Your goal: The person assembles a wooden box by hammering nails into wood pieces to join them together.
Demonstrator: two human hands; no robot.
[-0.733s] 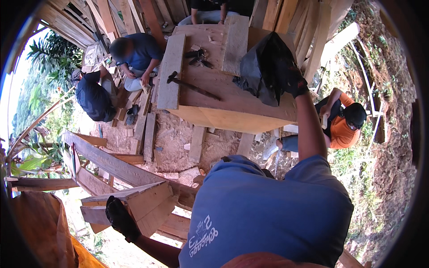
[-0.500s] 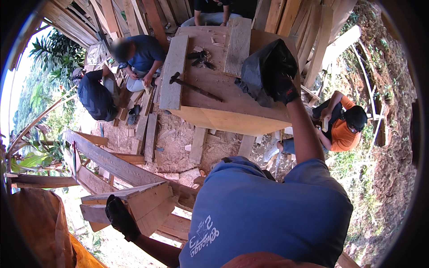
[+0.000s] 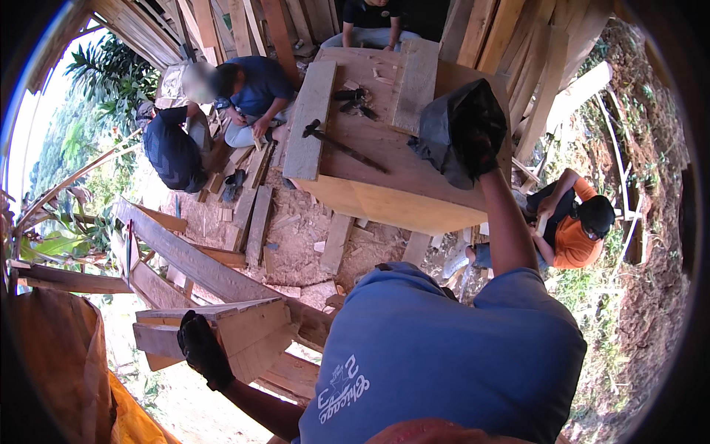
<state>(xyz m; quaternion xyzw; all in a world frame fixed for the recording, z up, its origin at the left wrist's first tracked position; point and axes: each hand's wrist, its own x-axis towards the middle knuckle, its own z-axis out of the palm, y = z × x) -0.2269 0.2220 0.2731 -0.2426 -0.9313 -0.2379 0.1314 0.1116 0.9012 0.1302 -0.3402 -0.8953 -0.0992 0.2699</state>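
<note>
My left hand (image 3: 201, 351), in a black glove, grips the edge of a small wooden box (image 3: 255, 337) made of pale boards. My right hand (image 3: 479, 157), gloved too, reaches into the mouth of a black plastic bag (image 3: 444, 133); its fingers are lost in the bag's dark inside. That bag rests on the right end of a large wooden workbench top (image 3: 373, 159). A hammer (image 3: 344, 146) lies across the bench, its head on a rough plank (image 3: 309, 122). Beyond it are some small dark tools (image 3: 356, 102), too small to name.
Another plank (image 3: 416, 85) lies on the bench. Two people in dark shirts (image 3: 174, 148) sit at the left, one in orange (image 3: 573, 233) at the right, another (image 3: 370, 22) behind. Boards (image 3: 259, 226) and wood scraps litter the ground; a curved beam (image 3: 200, 259) runs beside the box.
My right hand has gone further into the black bag, whose mouth has shifted around it. The left hand keeps its hold on the wooden box. The whole view has shifted slightly.
</note>
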